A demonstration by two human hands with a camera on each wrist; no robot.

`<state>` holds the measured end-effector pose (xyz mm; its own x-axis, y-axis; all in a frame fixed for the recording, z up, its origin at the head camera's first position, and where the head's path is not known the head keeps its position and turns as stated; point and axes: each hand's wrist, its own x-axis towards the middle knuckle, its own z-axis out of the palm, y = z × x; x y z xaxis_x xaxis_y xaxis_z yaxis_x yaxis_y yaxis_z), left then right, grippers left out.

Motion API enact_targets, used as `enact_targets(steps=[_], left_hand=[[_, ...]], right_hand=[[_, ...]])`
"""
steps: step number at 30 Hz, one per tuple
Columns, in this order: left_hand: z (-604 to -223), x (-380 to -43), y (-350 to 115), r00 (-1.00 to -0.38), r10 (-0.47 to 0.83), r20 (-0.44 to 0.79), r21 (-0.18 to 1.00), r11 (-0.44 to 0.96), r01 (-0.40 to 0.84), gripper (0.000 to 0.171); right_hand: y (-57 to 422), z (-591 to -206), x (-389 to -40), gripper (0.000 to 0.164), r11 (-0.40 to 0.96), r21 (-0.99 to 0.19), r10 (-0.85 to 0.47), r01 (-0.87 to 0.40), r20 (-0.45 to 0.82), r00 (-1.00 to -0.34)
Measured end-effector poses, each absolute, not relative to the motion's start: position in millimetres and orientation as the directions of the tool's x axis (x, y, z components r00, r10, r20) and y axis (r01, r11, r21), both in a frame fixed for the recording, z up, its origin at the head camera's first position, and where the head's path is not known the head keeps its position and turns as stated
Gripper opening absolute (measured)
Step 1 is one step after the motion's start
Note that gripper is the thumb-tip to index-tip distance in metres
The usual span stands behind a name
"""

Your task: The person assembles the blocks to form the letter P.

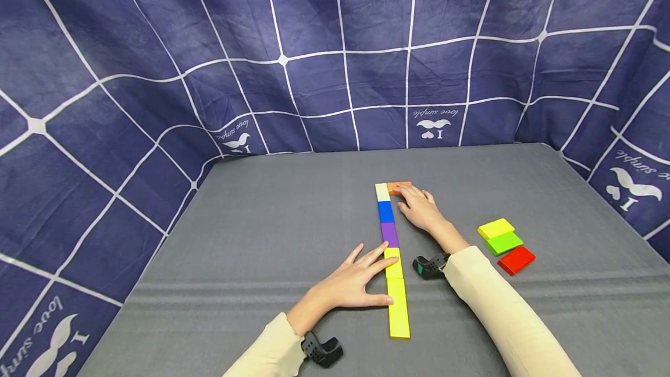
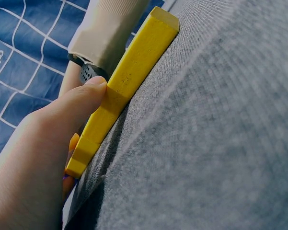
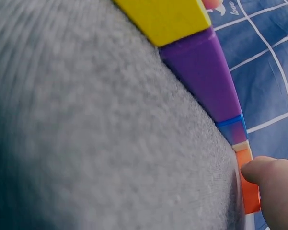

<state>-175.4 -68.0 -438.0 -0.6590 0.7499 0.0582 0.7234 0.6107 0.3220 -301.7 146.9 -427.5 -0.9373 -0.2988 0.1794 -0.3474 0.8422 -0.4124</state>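
A straight row of flat coloured blocks lies on the grey table. From far to near in the head view come a cream block (image 1: 382, 192), a blue block (image 1: 385, 212), a purple block (image 1: 389, 235), a yellow block (image 1: 395, 270) and a longer yellow block (image 1: 399, 319). My left hand (image 1: 348, 285) is spread along the row's left side, its fingertips on the nearer blocks and its thumb against the long yellow one. An orange block (image 1: 394, 189) sits crosswise to the right of the cream block. My right hand (image 1: 419, 209) holds it, fingers over its right end.
To the right of the right forearm lie a yellow block (image 1: 495, 228), a green block (image 1: 505, 243) and a red block (image 1: 516, 260), close together. A blue cloth (image 1: 377, 80) with white grid lines hangs behind and beside the table (image 1: 293, 202).
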Motion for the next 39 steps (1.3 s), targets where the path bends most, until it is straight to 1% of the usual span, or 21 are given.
enact_targets(steps=[10, 14, 18, 23, 31, 39], left_hand=[[-437.7, -174.6, -68.0, -0.657, 0.751, 0.063, 0.324, 0.607, 0.725, 0.072], [-437.7, -174.5, -68.1, -0.657, 0.751, 0.067, 0.320, 0.607, 0.727, 0.072], [-438.1, -174.4, -68.1, -0.657, 0.751, 0.066, 0.319, 0.608, 0.727, 0.072], [-438.8, -175.1, -68.4, -0.657, 0.752, 0.061, 0.320, 0.608, 0.726, 0.072], [-438.9, -176.2, -68.5, -0.652, 0.755, 0.072, 0.296, 0.608, 0.737, 0.072], [-440.0, -175.5, -68.3, -0.643, 0.761, 0.083, 0.284, 0.601, 0.747, 0.072]], right_hand=[[149.1, -428.3, -303.6, 0.041, 0.835, -0.394, -0.330, -0.384, 0.201, -0.923], [146.7, -427.1, -304.5, 0.041, 0.814, -0.387, -0.382, -0.434, 0.206, -0.901], [144.2, -427.9, -304.4, 0.044, 0.802, -0.376, -0.429, -0.463, 0.176, -0.886], [140.2, -430.2, -301.8, 0.046, 0.832, -0.351, -0.411, -0.430, 0.131, -0.902], [134.3, -428.8, -296.6, 0.046, 0.840, -0.374, -0.368, -0.393, 0.139, -0.920], [134.1, -431.0, -295.2, 0.046, 0.841, -0.379, -0.362, -0.387, 0.137, -0.922]])
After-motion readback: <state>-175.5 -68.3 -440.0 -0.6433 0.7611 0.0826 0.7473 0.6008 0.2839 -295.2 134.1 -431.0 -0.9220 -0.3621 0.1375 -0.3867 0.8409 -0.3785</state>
